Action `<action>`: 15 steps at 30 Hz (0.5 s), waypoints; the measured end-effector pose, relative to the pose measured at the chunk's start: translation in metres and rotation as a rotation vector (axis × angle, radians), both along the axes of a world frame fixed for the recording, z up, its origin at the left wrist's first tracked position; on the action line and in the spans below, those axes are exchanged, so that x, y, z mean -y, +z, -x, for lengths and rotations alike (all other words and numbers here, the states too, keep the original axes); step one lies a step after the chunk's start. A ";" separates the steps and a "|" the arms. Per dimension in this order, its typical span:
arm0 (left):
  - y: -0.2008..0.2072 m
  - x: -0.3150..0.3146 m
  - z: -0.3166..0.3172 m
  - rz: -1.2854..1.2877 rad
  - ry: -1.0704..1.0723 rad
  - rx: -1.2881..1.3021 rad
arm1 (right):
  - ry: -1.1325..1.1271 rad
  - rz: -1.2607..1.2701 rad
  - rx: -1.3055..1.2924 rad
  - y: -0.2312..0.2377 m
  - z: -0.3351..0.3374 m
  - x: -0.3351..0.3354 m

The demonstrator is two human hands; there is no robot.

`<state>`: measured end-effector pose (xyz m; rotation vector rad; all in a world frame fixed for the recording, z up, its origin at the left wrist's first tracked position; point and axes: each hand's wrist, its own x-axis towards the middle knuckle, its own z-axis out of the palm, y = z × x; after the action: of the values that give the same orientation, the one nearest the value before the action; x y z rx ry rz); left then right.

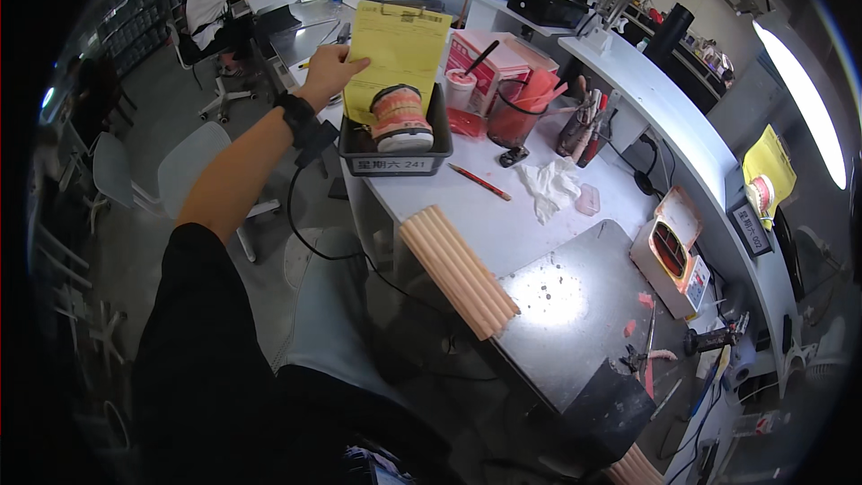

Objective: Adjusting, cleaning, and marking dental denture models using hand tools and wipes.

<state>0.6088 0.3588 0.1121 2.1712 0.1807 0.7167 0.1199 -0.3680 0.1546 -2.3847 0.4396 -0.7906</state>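
My left hand (329, 74) is closed on the left edge of a yellow paper form (395, 49), its thumb across the front and its other fingers mostly hidden. The form stands upright at the back of a small grey labelled tray (397, 164) on the left end of the bench. Inside the tray, leaning against the form, sits a dental model (400, 117) with pink gums, tooth rows and a white plaster base. A dark strapped device is on my left wrist. My right hand is out of view.
A red pencil (480, 182), crumpled tissue (549, 187) and mesh cup (514, 117) lie right of the tray. Nearer are a ridged wooden armrest (458, 271), a metal plate (566, 292) and a wax heater (669, 256). Another tray (752, 226) stands on the raised ledge. A co-worker sits far left.
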 end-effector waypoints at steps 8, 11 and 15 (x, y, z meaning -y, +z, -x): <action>0.023 0.041 -0.018 0.192 -0.194 0.094 | 1.123 0.012 -0.388 0.085 -0.151 -0.217; 0.029 0.007 0.010 0.199 -0.179 0.117 | 1.341 0.119 -0.507 0.079 -0.238 -0.262; 0.034 0.030 -0.001 0.083 -0.134 0.059 | 1.343 0.408 -0.188 0.042 -0.328 -0.328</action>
<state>0.6095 0.3285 0.1456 2.0591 0.0324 0.6841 0.4476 -0.0396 0.1971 -2.3797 -1.2616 0.0021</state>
